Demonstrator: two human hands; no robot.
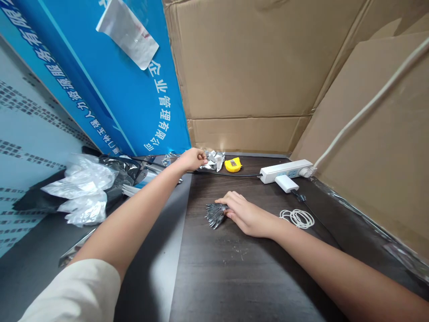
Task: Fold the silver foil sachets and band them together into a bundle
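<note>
My right hand (241, 213) is closed around one end of a bundle of thin dark-grey metallic strips (215, 214). Their free ends fan out to the left, low over the dark wood-grain table. At the back of the table my left hand (193, 159) has its fingers curled in a pinch at the left edge of a crumpled silver foil bag (214, 160). What lies between those fingertips is partly hidden. A yellow tape measure (233, 164) sits just right of the foil bag.
A white power strip (284, 171) with a white adapter (287, 183) lies at the back right, near a coiled white cord (297, 218). Clear plastic bags (83, 179) are heaped on the left. Cardboard walls (248, 62) and a blue printed board (134, 98) enclose the table.
</note>
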